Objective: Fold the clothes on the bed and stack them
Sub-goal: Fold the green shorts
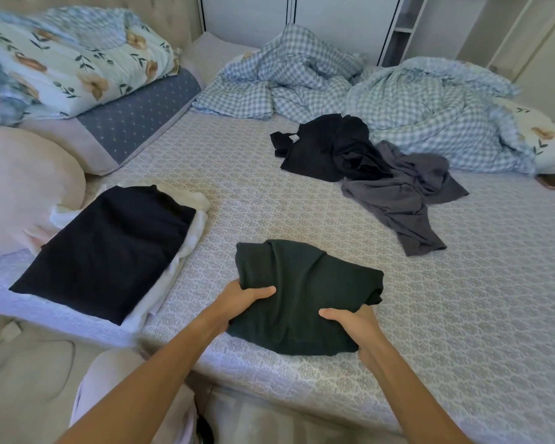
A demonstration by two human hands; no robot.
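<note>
Fabric of the green top [305,293] looks soft and limp; your left hand [242,301] and right hand [354,328] pinch its near edges, so support both sides.

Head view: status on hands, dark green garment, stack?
Left hand and right hand both grip the folded dark green garment at the bed's near edge. Stack to its left, black on top. Black garment and grey garment unfolded.
</note>
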